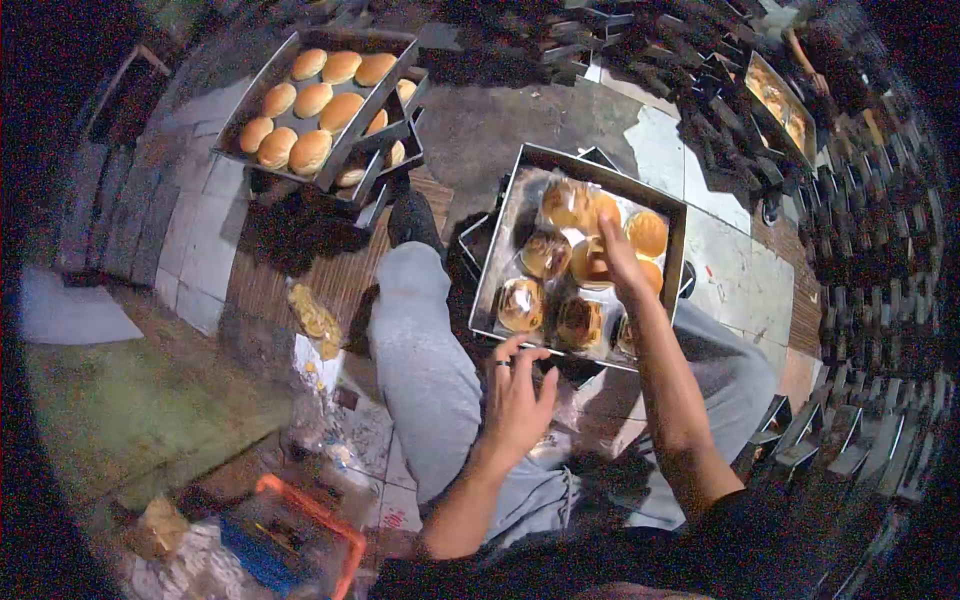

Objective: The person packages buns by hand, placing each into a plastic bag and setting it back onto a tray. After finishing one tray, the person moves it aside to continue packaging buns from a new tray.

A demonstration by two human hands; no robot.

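Note:
A metal tray stands in front of my knees, holding several round buns, some of them under clear plastic wrapping. My right hand reaches over the middle of it, fingers extended, beside a golden bun. At the tray's near left edge is my left hand, a dark ring on one finger, its fingers apart and slightly curled with nothing in them. A wrapped bun lies just above its fingertips. More wrapped buns, one of them dark-topped, sit along the near side.
Stacked trays of buns stand at the upper left. Another bun tray is at the upper right, near another person's arm. A yellowish bag lies left of my leg; an orange-rimmed crate is lower left.

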